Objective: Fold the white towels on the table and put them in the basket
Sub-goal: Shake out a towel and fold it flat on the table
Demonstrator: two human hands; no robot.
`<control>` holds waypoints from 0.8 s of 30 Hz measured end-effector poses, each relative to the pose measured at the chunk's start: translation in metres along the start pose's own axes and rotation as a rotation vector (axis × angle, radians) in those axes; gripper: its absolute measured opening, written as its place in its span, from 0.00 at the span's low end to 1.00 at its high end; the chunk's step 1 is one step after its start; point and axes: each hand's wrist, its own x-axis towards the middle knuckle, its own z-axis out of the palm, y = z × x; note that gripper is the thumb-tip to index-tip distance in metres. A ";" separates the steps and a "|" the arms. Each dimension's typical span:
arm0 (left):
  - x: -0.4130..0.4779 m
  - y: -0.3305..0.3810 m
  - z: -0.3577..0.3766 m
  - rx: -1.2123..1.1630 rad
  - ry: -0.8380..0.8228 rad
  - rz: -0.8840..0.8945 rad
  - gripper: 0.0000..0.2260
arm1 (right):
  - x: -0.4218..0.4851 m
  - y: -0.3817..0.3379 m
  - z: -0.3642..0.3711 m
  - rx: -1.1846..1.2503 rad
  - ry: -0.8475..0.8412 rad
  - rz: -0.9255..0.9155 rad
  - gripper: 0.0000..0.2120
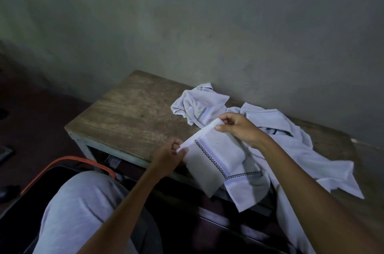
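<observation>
I hold a white towel (216,149) with a black checkered stripe stretched by its top edge above the near edge of the wooden table (128,112). My left hand (169,155) pinches its near corner, and my right hand (239,129) pinches the far corner. The towel's lower part hangs over the table's front. A crumpled white towel (197,104) lies behind it near the wall. More white towel cloth (301,149) spreads across the right of the table. A dark basket (68,162) with an orange rim sits on the floor at lower left, partly hidden by my knee.
A grey wall (207,25) rises right behind the table. My knee in light trousers (83,201) fills the lower left. Dark floor (31,108) lies left of the table, with a dark object (8,191) at the far left edge.
</observation>
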 end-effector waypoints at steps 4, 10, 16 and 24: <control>0.014 0.040 0.009 -0.327 -0.049 0.035 0.04 | -0.038 -0.006 -0.036 0.155 0.144 0.011 0.10; 0.042 0.089 0.043 -0.273 -0.211 0.085 0.06 | -0.083 0.011 -0.077 0.232 0.266 0.094 0.06; 0.068 0.056 0.101 0.041 -0.263 0.179 0.03 | -0.087 0.075 -0.083 0.068 0.417 0.241 0.03; 0.044 0.039 0.130 0.207 0.195 0.516 0.12 | -0.079 0.094 -0.053 -0.460 0.727 0.055 0.12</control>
